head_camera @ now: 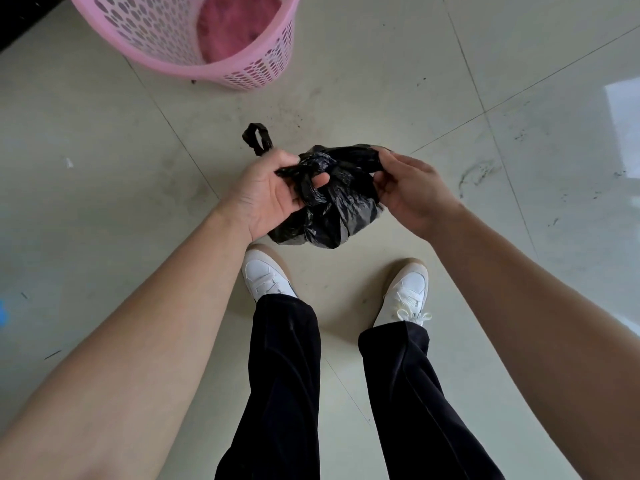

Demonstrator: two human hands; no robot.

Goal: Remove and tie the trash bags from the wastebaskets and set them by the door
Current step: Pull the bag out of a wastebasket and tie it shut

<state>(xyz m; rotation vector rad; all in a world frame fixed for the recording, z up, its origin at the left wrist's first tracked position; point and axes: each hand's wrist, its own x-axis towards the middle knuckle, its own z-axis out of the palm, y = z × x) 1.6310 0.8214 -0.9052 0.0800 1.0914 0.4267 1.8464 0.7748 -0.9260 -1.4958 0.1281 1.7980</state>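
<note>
Your two bare forearms reached down and forward over dark trouser legs and a pair of white shoes (268,277) planted on the pale tiled floor (450,81). Between and just beyond the toes, held off the floor, was the black trash bag (329,216), a small, crumpled bundle of thin film gathered into a knot at the top.

Your left hand (266,192) was clenched on one twisted strand of the bag's neck, thumb and fingers pinching it, with a handle loop (257,138) sticking out past the knuckles toward the far side. Your right hand (405,188) gripped the opposite strand, fingers curled under the plastic at the bag's right shoulder. The knot sat midway between the two hands, and the bag's body hung below and slightly nearer you than both grips.

By the look of it, the bag was light and only partly filled: it sagged little and kept a rounded shape. The film appeared soft, slick and easy to tear, so the twisted strands and the loop looked like the safest places to hold, not the thin wall of the body. Pulling the strands apart evenly would likely cinch the knot; a sharp tug could have split the plastic.

Farther off, well apart from the bag, stood the pink perforated wastebasket (256,69), upright, with something reddish inside that cannot be made out. No door showed.
</note>
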